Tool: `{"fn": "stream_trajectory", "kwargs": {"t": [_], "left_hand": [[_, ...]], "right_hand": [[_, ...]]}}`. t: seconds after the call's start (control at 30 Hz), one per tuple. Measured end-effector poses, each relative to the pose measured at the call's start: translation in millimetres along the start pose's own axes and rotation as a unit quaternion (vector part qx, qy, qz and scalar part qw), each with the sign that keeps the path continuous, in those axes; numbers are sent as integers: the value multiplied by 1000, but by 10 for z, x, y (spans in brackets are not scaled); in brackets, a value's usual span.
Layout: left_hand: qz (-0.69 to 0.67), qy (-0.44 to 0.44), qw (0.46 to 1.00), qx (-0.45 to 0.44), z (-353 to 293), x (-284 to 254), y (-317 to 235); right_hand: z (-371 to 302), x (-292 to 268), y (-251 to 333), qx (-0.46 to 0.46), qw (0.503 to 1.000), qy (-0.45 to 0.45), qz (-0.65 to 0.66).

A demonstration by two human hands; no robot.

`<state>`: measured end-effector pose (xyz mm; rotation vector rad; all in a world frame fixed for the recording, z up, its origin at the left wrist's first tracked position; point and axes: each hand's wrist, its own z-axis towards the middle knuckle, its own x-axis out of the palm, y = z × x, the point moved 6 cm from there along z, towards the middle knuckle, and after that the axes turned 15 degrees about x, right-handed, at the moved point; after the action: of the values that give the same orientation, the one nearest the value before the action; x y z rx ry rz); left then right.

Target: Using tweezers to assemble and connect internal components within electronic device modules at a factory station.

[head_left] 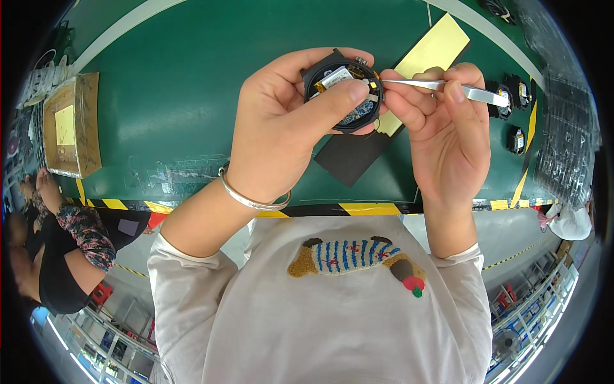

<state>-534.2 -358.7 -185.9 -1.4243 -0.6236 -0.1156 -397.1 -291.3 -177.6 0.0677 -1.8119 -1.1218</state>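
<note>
My left hand (pixel 272 128) grips a round black watch case (pixel 359 115) whose inside lies exposed, showing a silver battery and a blue circuit board. The left thumb presses across the inside, covering part of it. Metal tweezers (pixel 476 94) are pinched in my right hand (pixel 451 144), their points at the right rim of the case. Whether the tips hold anything is too small to tell. Beneath both hands lies a black strip (pixel 350 157) topped by a pale yellow sheet (pixel 438 45), set slantwise on the green mat (pixel 173 83).
Several similar watch cases, among them a lower one (pixel 516 139), rest at the right. A cardboard box (pixel 89 121) stands on the left. Striped tape (pixel 371 209) marks the near table edge. Clear plastic trays (pixel 566 144) lie far right. Another person's arm (pixel 83 233) shows at left.
</note>
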Motion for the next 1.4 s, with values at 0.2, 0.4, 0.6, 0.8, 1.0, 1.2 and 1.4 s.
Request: {"fn": "stream_trajectory", "kwargs": {"t": [0.2, 0.4, 0.6, 0.8, 1.0, 1.2, 1.4], "left_hand": [[-1, 6, 1000, 10, -14, 11, -4], [-36, -28, 999, 6, -16, 12, 0], [-14, -14, 1000, -24, 6, 0, 4], [-17, -2, 997, -73, -7, -6, 4], [-35, 8, 997, -61, -22, -7, -14], [-82, 21, 992, -90, -59, 45, -40], [-114, 27, 988, -102, -87, 57, -40]], "right_hand": [[-17, 11, 6, -5, 1000, -12, -19], [-63, 69, 37, -62, 987, -26, -146], [-174, 190, 194, -236, 902, -36, -359], [-259, 429, 127, -332, 765, 21, -552], [-273, 439, 33, -369, 736, 27, -567], [-276, 415, 66, -402, 764, 47, -502], [-291, 425, 82, -396, 774, 43, -492]]}}
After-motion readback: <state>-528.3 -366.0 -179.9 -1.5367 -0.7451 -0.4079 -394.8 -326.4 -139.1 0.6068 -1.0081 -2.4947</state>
